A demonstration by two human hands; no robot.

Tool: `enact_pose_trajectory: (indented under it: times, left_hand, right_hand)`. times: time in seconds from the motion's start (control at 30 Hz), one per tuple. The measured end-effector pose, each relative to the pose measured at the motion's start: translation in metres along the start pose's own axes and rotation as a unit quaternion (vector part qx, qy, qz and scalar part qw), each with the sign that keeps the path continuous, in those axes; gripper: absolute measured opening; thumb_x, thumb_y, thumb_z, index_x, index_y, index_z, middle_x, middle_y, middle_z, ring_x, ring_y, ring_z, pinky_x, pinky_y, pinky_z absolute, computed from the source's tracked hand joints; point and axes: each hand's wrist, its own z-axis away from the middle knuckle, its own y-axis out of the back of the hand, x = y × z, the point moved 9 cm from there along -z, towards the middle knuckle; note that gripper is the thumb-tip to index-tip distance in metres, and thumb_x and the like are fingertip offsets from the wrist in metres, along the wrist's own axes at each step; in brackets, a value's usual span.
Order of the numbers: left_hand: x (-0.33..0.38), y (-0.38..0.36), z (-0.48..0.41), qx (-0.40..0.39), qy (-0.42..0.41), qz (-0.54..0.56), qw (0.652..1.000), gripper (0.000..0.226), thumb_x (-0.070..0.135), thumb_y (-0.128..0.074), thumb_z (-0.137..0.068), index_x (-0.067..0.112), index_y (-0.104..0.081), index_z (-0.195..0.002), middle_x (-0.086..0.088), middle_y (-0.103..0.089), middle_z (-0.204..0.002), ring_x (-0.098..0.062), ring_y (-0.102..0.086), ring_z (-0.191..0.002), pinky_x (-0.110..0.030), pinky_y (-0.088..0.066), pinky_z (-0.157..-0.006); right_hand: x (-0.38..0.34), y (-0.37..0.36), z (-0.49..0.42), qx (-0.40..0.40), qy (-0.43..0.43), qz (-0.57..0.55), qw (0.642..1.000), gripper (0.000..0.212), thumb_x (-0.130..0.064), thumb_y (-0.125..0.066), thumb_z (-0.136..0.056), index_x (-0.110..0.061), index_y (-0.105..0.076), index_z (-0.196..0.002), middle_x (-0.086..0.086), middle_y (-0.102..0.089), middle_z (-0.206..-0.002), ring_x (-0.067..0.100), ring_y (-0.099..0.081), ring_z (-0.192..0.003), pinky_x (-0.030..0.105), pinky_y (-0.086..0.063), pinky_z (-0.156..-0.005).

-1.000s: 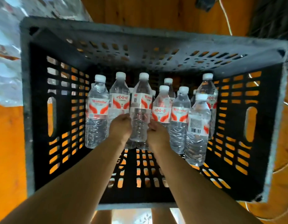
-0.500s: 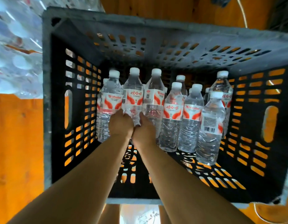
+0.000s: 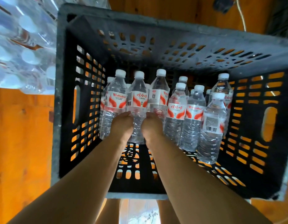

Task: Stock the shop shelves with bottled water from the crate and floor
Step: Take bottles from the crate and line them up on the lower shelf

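Bottles (image 3: 191, 120) upright in black crate (image 3: 57, 110), left hand (image 3: 122, 125) curled round left front bottle (image 3: 115, 101), right hand (image 3: 152, 126) curled round third bottle (image 3: 157, 96), middle bottle (image 3: 137, 101) between

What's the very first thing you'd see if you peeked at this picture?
A big black crate fills the middle, with clear water bottles in white caps and red labels crowded inside it. Two bare arms reach in, the left hand and right hand on either side of one front bottle. Shiny wrapped packs of bottles sit at the upper left.
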Motion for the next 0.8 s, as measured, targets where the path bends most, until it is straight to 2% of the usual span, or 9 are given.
enact_pose_trajectory:
  times: [0.07, 0.17, 0.23, 0.33, 0.47, 0.57, 0.6, 0.73, 0.8]
  left_hand:
    - [0.0, 0.003, 0.004, -0.013, -0.011, 0.002, 1.0, 0.029, 0.004, -0.044, -0.093, 0.025, -0.053, -0.075, 0.004, -0.054, -0.076, -0.007, -0.047, -0.063, -0.018, -0.041, -0.056]
    - [-0.001, 0.011, 0.007, -0.032, -0.02, 0.046, 0.998, 0.005, 0.01, -0.059, -0.086, 0.012, -0.064, -0.088, 0.0, -0.062, -0.081, -0.009, -0.056, -0.066, -0.014, -0.045, -0.044]
    - [-0.009, 0.013, 0.013, -0.046, -0.027, 0.032, 0.998, 0.017, 0.02, -0.066, -0.084, 0.009, -0.064, -0.097, -0.006, -0.067, -0.092, -0.012, -0.06, -0.07, -0.016, -0.045, -0.047]
    - [-0.022, 0.014, 0.027, -0.063, -0.003, 0.045, 0.997, 0.049, 0.035, -0.076, -0.069, 0.01, -0.062, -0.108, -0.009, -0.069, -0.101, -0.024, -0.065, -0.082, -0.029, -0.05, -0.064]
    - [-0.038, 0.007, 0.053, -0.136, 0.059, 0.103, 0.984, 0.038, 0.017, -0.07, -0.076, 0.017, -0.063, -0.113, 0.0, -0.069, -0.091, -0.014, -0.056, -0.073, -0.027, -0.039, -0.061]
    - [-0.026, 0.011, 0.073, -0.156, 0.054, 0.15, 0.975, 0.041, 0.008, -0.064, -0.079, 0.021, -0.059, -0.117, -0.004, -0.067, -0.108, -0.022, -0.06, -0.099, -0.04, -0.046, -0.085]
    - [-0.015, 0.016, 0.082, -0.158, 0.04, 0.166, 0.972, 0.041, 0.003, -0.062, -0.08, 0.021, -0.056, -0.117, -0.005, -0.065, -0.109, -0.023, -0.06, -0.1, -0.042, -0.046, -0.088]
    - [0.047, 0.037, 0.136, -0.204, -0.053, 0.18, 0.961, 0.038, -0.006, -0.063, -0.073, 0.024, -0.05, -0.092, 0.005, -0.064, -0.081, -0.011, -0.06, -0.065, -0.029, -0.04, -0.06]
    - [0.076, 0.055, 0.168, -0.208, -0.092, 0.168, 0.959, 0.036, -0.007, -0.063, -0.077, 0.023, -0.051, -0.093, 0.008, -0.065, -0.083, -0.011, -0.062, -0.071, -0.03, -0.043, -0.062]
  right_hand:
    - [0.002, 0.0, 0.003, -0.011, 0.001, -0.014, 1.0, 0.029, 0.003, -0.037, -0.087, -0.004, -0.058, -0.106, 0.009, -0.062, -0.091, 0.023, -0.058, -0.079, 0.025, -0.043, -0.058]
    - [0.0, 0.006, 0.008, -0.029, 0.012, -0.007, 0.999, 0.012, -0.009, -0.056, -0.088, -0.012, -0.062, -0.099, 0.003, -0.065, -0.091, 0.018, -0.061, -0.08, 0.027, -0.049, -0.067]
    - [0.005, 0.008, 0.014, -0.039, -0.005, -0.029, 0.999, 0.012, -0.009, -0.064, -0.084, -0.013, -0.064, -0.096, 0.004, -0.068, -0.095, 0.019, -0.064, -0.087, 0.029, -0.052, -0.073]
    - [0.01, 0.008, 0.023, -0.061, -0.008, -0.004, 0.998, 0.015, -0.006, -0.067, -0.081, -0.016, -0.064, -0.092, 0.007, -0.068, -0.098, 0.02, -0.065, -0.087, 0.032, -0.055, -0.073]
    - [0.01, 0.017, 0.046, -0.108, -0.018, -0.008, 0.994, 0.039, 0.001, -0.067, -0.076, -0.016, -0.058, -0.11, 0.005, -0.065, -0.108, 0.023, -0.062, -0.101, 0.042, -0.05, -0.091]
    - [-0.002, 0.035, 0.075, -0.109, 0.027, -0.054, 0.992, 0.039, 0.008, -0.066, -0.074, -0.015, -0.057, -0.104, 0.004, -0.065, -0.11, 0.022, -0.06, -0.106, 0.042, -0.046, -0.095]
    - [-0.011, 0.041, 0.088, -0.104, 0.049, -0.085, 0.99, 0.042, 0.012, -0.065, -0.072, -0.014, -0.056, -0.104, 0.004, -0.065, -0.11, 0.022, -0.06, -0.107, 0.039, -0.048, -0.093]
    - [-0.058, 0.064, 0.152, -0.102, 0.143, -0.152, 0.973, 0.05, 0.018, -0.065, -0.07, -0.021, -0.054, -0.1, -0.004, -0.063, -0.104, 0.017, -0.059, -0.101, 0.038, -0.05, -0.088]
    - [-0.086, 0.072, 0.191, -0.118, 0.186, -0.144, 0.965, 0.055, 0.014, -0.067, -0.071, -0.029, -0.052, -0.102, -0.009, -0.061, -0.105, 0.013, -0.058, -0.102, 0.039, -0.05, -0.09]
